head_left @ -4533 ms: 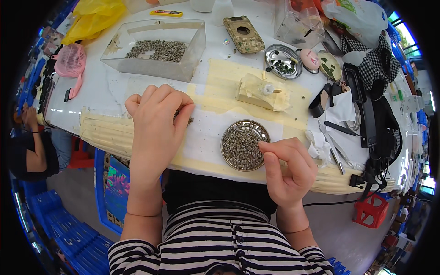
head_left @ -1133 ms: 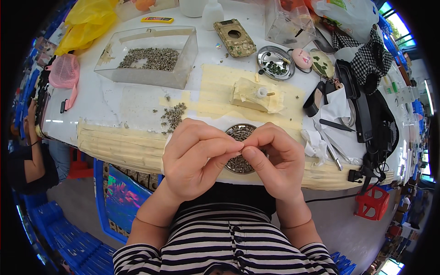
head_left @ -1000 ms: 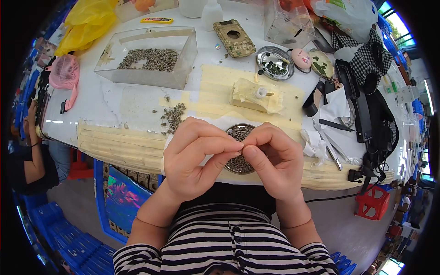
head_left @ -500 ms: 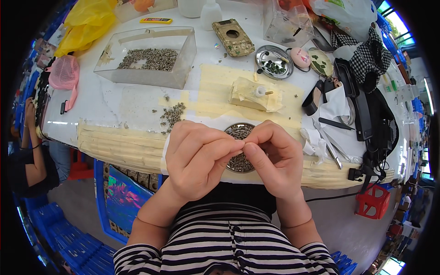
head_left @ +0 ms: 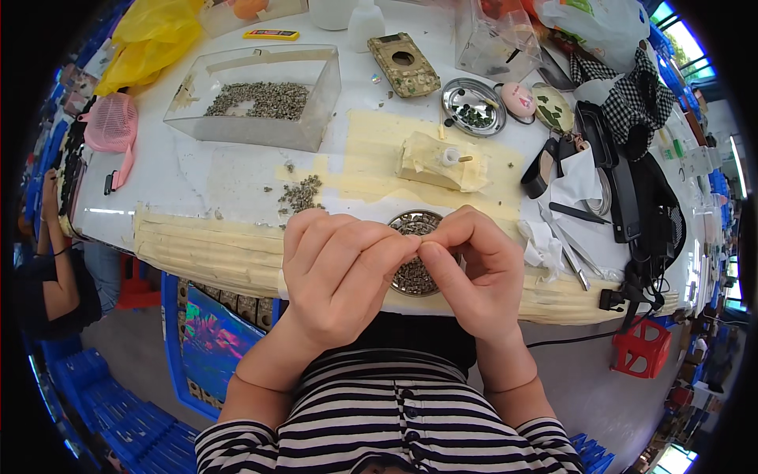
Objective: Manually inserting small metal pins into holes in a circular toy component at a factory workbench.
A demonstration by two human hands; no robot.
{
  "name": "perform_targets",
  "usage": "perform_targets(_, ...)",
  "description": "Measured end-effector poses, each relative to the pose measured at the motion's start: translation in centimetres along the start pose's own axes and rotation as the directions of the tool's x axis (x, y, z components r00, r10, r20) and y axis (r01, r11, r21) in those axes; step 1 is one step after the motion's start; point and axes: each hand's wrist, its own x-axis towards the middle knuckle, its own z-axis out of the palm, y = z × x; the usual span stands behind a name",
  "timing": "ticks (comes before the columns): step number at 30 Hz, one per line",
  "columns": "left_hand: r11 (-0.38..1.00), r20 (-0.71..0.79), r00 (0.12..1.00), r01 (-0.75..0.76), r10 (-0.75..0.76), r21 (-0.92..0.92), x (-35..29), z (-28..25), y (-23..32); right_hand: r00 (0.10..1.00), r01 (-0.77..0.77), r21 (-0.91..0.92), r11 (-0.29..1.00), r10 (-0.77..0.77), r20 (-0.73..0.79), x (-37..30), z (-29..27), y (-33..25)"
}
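My left hand [head_left: 335, 272] and my right hand [head_left: 475, 272] meet fingertip to fingertip above a round metal dish [head_left: 392, 223]. Both are pinched closed, and whatever lies between the fingertips is too small to make out. Many tiny grey-brown parts [head_left: 412, 280] fill the dish, which my fingers partly cover. Beyond my left hand a loose pile of similar small parts [head_left: 301, 194] lies on the table. Ahead of my right hand stands a tape-wrapped block [head_left: 426, 164] with a small translucent cup [head_left: 450, 156] and a short stick on it.
A clear box [head_left: 316, 130] of small parts stands at the far left. Farther back lie a camouflage model hull [head_left: 395, 67] and a dish of dark green bits [head_left: 478, 117]. Tweezers [head_left: 574, 265], crumpled tissue [head_left: 541, 246] and black straps are at right. Another person's arm [head_left: 52, 229] shows at far left.
My hands stay pinched together over the dish, with only a slight shift of the left fingers. The rest of the view moves very slightly; nothing is visibly taken or released.
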Motion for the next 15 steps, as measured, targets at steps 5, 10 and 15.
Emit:
perform_targets(5, 0.978, -0.037, 0.995, 0.083, -0.092, -0.189, -0.34, 0.58, -0.61, 0.999, -0.024, 0.026, 0.999, 0.025, -0.027, -0.09, 0.28, 0.03)
perform_targets(10, 0.964, -0.021, 0.991, 0.122, -0.131, -0.237, -0.33, 0.63, -0.81, 0.999, -0.037, 0.057, 0.998, 0.039, -0.037, -0.03, 0.40, -0.10)
perform_targets(15, 0.962, 0.032, 0.993, 0.121, -0.117, -0.246, -0.09, 0.23, -0.78, 0.999, -0.009, 0.015, 1.000, 0.010, -0.043, 0.00, 0.39, -0.11)
